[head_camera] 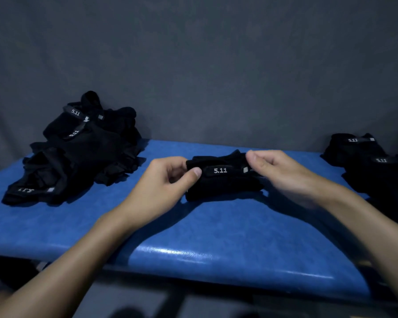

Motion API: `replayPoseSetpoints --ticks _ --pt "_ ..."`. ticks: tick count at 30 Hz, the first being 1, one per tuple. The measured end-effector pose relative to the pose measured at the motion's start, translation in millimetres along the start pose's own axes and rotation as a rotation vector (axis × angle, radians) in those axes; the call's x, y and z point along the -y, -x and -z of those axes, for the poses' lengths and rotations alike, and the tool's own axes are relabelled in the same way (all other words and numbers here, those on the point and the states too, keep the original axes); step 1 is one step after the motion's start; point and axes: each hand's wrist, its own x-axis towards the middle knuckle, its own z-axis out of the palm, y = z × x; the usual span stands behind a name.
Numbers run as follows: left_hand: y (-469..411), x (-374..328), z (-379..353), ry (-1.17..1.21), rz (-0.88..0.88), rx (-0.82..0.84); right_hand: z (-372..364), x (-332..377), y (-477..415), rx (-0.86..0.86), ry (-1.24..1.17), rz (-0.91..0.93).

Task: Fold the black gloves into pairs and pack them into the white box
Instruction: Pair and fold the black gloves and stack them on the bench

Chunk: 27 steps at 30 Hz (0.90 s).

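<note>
While the gloves [221, 182] lie at the table's [193, 228] middle, 5.11 strap [223, 170] up, the left hand [166, 182] pinches their left end between thumb and curled fingers, and the right hand [280, 173] pinches their right end likewise. A loose pile [78, 152] sits at the table's left end and a folded stack [363, 157] at its right end.

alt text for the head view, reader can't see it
Two bare hands hold a black glove bundle marked 5.11 at a blue padded table, the left hand pinching its left end and the right hand its right end. A loose pile of black gloves lies at the left, folded gloves at the right edge; no white box shows.
</note>
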Motion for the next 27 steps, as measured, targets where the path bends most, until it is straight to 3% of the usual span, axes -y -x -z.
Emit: replayPoseSetpoints --ticks 4,12,17,20,27 --pt "-5.9 5.5 -4.7 0.043 0.051 -0.09 -3.7 -3.9 0.3 0.063 -0.009 -0.068" --pt "-11.6 10.5 -6.1 -0.024 0.07 -0.183 -24.2 -9.8 -10.1 -0.215 0.019 -0.174" --pt "-6.7 11.5 -0.5 -0.232 0.06 -0.06 -30.7 -19.3 -21.1 -0.358 0.102 -0.221" --pt "-4.9 10.3 0.0 -0.271 0.02 0.001 -31.6 -23.7 -22.1 -0.417 0.31 -0.224" --pt "-7.7 14.7 -0.9 -0.332 0.03 0.005 -13.6 -20.7 -2.2 -0.131 0.372 -0.142"
